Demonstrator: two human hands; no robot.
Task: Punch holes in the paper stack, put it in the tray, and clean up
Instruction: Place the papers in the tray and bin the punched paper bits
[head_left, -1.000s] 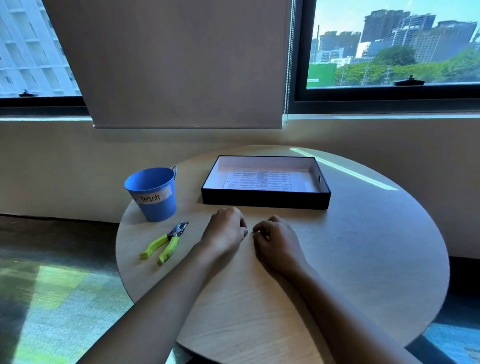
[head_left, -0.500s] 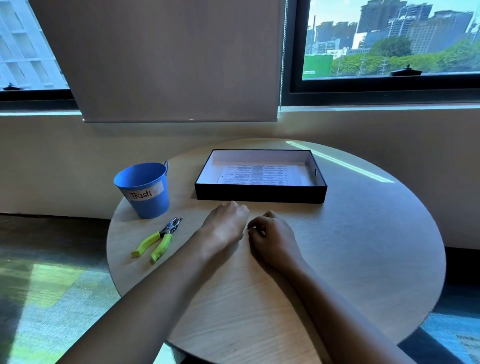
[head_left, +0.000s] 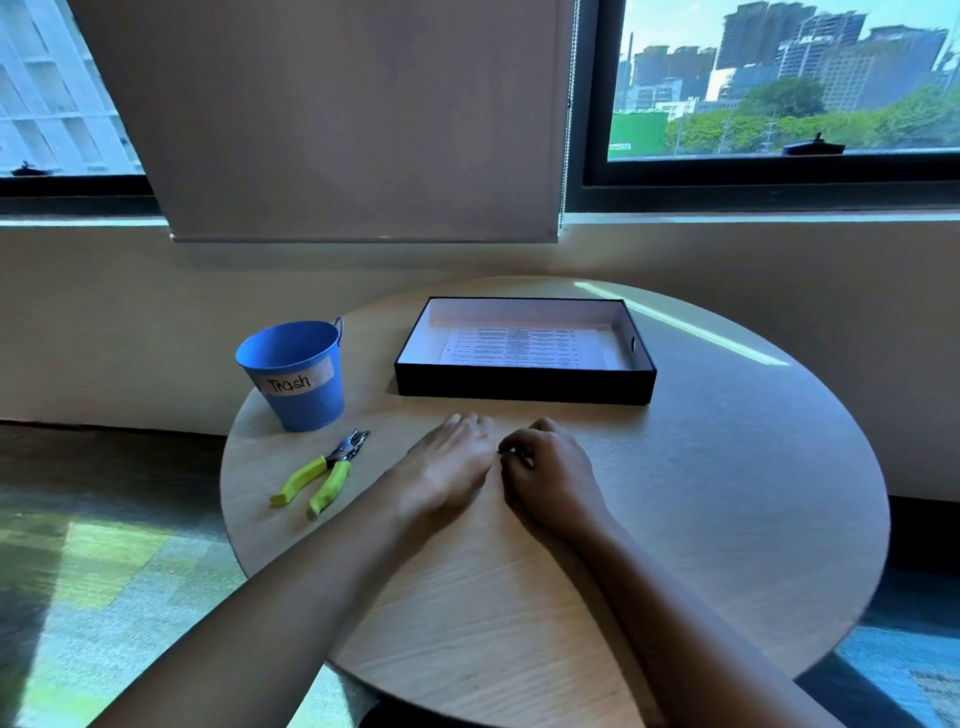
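Observation:
The printed paper stack (head_left: 519, 349) lies flat inside the black tray (head_left: 524, 388) at the back of the round table. A hole punch with yellow-green handles (head_left: 322, 474) lies left of my hands, jaws pointing at the tray. My left hand (head_left: 447, 467) rests palm down on the tabletop with its fingers stretched forward. My right hand (head_left: 545, 467) is right beside it, fingers curled. Its thumb and forefinger pinch a tiny pale paper bit at the table surface. What lies under the hands is hidden.
A blue metal bucket labelled "Trash" (head_left: 296, 374) stands at the table's left edge, behind the punch. The wooden round table (head_left: 727, 467) ends close on every side, with carpet below. A wall, a blind and windows lie behind it.
My left hand's fingers have uncurled and now lie flatter on the table. My right hand stays curled in the same spot. The view shifted slightly.

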